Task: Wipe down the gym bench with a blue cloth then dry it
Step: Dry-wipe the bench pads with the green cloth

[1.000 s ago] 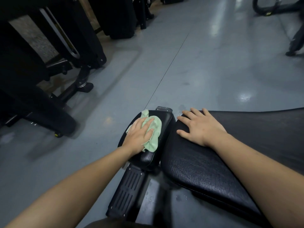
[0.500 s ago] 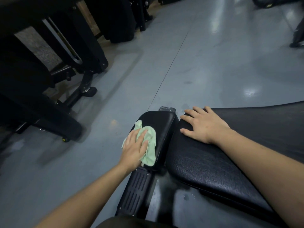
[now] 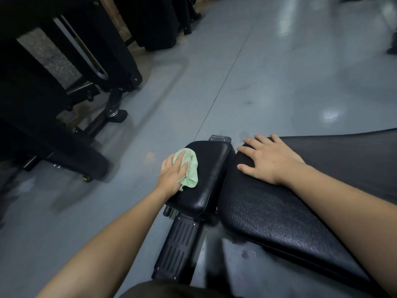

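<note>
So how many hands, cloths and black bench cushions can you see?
Hands: 2, left hand and right hand
Cloths: 1, green cloth
Black bench cushions: 2, small pad and long pad
Total: 5
</note>
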Tool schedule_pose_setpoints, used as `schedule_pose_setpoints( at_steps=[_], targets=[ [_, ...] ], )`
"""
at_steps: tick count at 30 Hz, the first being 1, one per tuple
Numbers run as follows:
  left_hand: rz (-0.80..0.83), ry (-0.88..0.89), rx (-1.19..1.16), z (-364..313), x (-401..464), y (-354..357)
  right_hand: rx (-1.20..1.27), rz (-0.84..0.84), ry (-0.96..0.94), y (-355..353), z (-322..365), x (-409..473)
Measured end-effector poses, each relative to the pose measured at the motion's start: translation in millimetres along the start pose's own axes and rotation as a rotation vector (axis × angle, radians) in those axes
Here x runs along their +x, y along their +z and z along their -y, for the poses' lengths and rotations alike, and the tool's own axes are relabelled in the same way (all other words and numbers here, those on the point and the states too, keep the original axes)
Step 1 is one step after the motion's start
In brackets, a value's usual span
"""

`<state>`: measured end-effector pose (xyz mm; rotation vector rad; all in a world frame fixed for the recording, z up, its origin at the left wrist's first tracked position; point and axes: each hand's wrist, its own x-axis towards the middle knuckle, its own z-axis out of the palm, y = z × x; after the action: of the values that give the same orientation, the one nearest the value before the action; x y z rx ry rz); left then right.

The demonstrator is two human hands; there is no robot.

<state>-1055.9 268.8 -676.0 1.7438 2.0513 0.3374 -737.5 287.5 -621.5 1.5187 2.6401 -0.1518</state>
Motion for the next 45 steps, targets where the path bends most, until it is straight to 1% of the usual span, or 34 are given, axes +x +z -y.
schedule_pose_setpoints(
  at_steps=[3, 9, 11, 15, 19, 23, 25, 27, 30, 33, 36, 39, 42, 45],
  targets=[
    [-0.01, 0.056, -0.024, 7.1, -15.9, 1.5, -0.003, -0.004, 0.001, -0.7, 0.9, -0.9],
    [-0.019, 0.249, -0.059, 30.1, -65.2, 1.3, -0.013, 0.006, 0.0, -2.3, 2.0, -1.7],
    [-0.016, 0.305, -0.015, 34.8, -75.5, 3.5, -0.015, 0.002, 0.0, -2.4, 2.2, -1.7],
    [0.013, 0.475, 0.131, 35.8, -89.9, 4.8, -0.007, 0.003, -0.002, -0.8, 1.8, -1.3],
    [-0.049, 0.561, 0.225, 28.2, -93.8, 10.1, -0.005, 0.002, -0.001, 0.1, 0.4, -0.4],
    [-0.196, 0.537, 0.229, 9.0, -100.0, 24.6, -0.003, 0.003, -0.002, -1.0, 1.2, -1.2],
    [-0.235, 0.519, 0.236, 2.7, -102.3, 29.2, -0.006, 0.009, 0.001, -1.3, 1.8, -1.4],
    [-0.238, 0.489, 0.251, -3.3, -102.5, 31.5, -0.013, 0.0, 0.004, 0.1, 2.0, -0.7],
    [-0.201, 0.442, 0.278, -14.6, -99.1, 31.9, -0.023, -0.003, 0.004, 0.8, 2.1, -0.2],
    [-0.127, 0.408, 0.288, -26.4, -96.3, 30.0, -0.021, 0.017, 0.003, -1.1, 2.7, -1.1],
    [-0.018, 0.369, 0.249, -47.9, -82.6, 27.3, -0.023, 0.013, 0.009, -0.4, 3.1, -0.8],
    [0.069, 0.374, 0.179, -71.3, -53.6, 21.7, -0.029, 0.014, 0.011, -0.4, 4.1, -0.8],
    [0.091, 0.403, 0.139, -74.2, -39.5, 21.4, -0.018, 0.015, 0.008, -1.2, 3.2, 0.2],
    [0.068, 0.42, 0.107, -66.7, -45.7, 23.4, -0.017, -0.007, 0.001, -0.3, 2.4, -0.1]
  ],
)
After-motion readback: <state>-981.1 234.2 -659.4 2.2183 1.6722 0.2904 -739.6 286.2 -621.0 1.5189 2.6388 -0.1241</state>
